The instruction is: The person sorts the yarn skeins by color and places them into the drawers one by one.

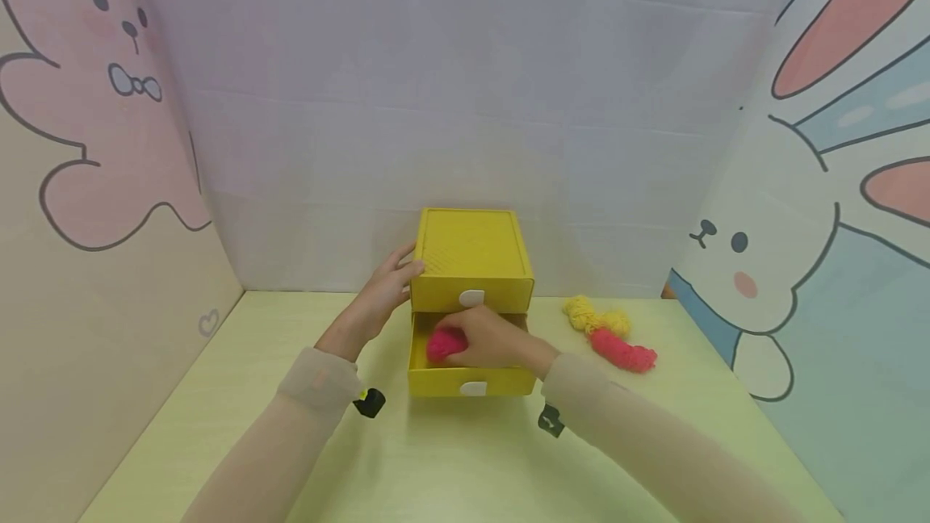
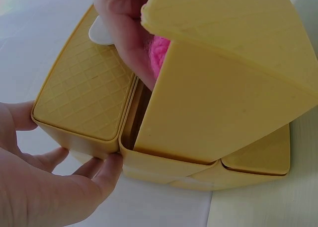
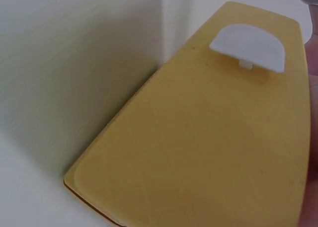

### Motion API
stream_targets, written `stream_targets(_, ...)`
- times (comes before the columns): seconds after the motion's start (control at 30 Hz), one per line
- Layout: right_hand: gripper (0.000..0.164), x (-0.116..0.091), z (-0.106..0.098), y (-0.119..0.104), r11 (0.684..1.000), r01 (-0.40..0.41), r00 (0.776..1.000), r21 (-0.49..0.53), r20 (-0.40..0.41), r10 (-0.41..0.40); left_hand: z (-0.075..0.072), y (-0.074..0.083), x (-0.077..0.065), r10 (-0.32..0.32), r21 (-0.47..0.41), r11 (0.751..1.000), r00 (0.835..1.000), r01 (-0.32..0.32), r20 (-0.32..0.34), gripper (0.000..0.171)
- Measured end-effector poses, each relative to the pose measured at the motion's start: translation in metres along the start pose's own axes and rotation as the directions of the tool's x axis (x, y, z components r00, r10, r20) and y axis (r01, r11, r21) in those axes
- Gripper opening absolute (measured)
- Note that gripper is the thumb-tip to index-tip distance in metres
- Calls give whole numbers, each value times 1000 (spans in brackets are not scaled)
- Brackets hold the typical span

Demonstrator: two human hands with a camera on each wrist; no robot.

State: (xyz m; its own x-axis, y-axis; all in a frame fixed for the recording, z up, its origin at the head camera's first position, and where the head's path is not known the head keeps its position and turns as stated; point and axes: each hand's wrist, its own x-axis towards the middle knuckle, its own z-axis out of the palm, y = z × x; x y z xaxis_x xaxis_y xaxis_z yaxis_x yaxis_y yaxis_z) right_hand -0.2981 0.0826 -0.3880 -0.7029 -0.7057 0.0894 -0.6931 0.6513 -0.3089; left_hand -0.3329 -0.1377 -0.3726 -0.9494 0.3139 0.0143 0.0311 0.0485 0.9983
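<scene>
I have the left hand (image 1: pixel 376 299) spread loosely against the yellow cabinet (image 1: pixel 472 242) and the right hand (image 1: pixel 488 337) gripping pink yarn (image 1: pixel 445 344) inside the pulled-out drawer (image 1: pixel 436 382) — stowing it, I judge — so next I'd settle it and release.

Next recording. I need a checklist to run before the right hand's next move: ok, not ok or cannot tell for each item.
1. Middle drawer pulled open: ok.
2. Top drawer closed above it: ok.
3. Left hand touching the yellow cabinet: ok.
4. Right hand gripping the pink yarn bundle: ok.
5. Bundle touching the drawer's floor: cannot tell, the hand hides it.
6. Right hand clear of the drawer for closing: not ok.
</scene>
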Motion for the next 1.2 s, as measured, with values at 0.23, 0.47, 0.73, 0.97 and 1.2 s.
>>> stream_targets(0.23,34,8,8,2,1000,-12,1000,12,9,12,0,-1,1,-3,-8,1000,1000,3,-7,67)
stream_targets(0.47,36,14,13,3,999,-25,1000,24,18,25,0,-1,2,2,-4,1000,1000,-2,-1,67)
stream_targets(0.73,36,17,15,1,999,-28,999,34,36,27,0,-1,1,3,-6,1000,1000,-3,1,66)
stream_targets(0.97,42,15,17,6,998,-52,997,27,62,50,1,-2,2,2,-4,1000,1000,-2,1,66)
stream_targets(1.2,47,8,10,8,998,-46,996,37,80,43,0,-1,2,0,0,1000,1000,0,-2,67)
